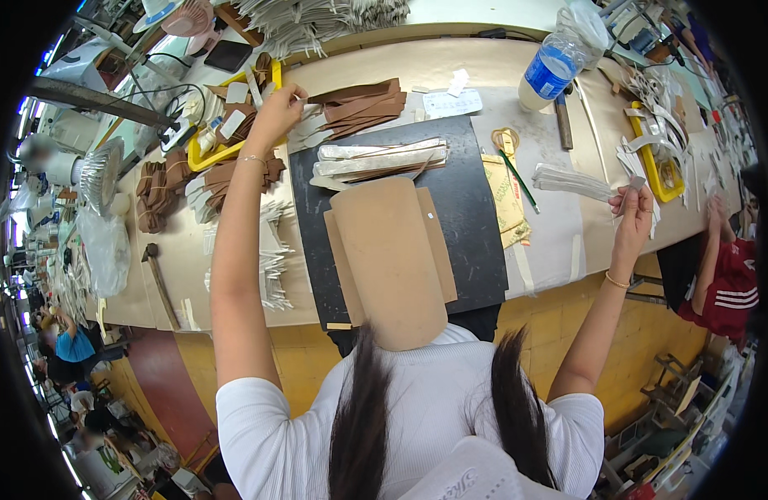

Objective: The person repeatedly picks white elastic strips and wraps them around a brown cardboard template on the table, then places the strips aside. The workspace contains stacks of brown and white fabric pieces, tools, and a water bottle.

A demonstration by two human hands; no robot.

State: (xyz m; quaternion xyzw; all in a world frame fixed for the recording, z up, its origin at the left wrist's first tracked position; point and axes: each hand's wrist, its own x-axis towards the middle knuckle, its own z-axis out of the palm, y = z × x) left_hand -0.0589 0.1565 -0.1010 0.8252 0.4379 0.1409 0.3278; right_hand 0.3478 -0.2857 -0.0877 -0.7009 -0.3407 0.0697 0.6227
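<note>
Grey piece (637, 182), small and flat, sits pinched in right hand (635, 208) (left hand's (284, 106) grip unclear).

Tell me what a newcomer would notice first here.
Most likely the large tan panel, overlapping the black board in the centre. Then the left hand beside brown strips, upper left, and the right hand pinching a small grey piece, right side. The blue-labelled bottle stands out, upper right.
</note>
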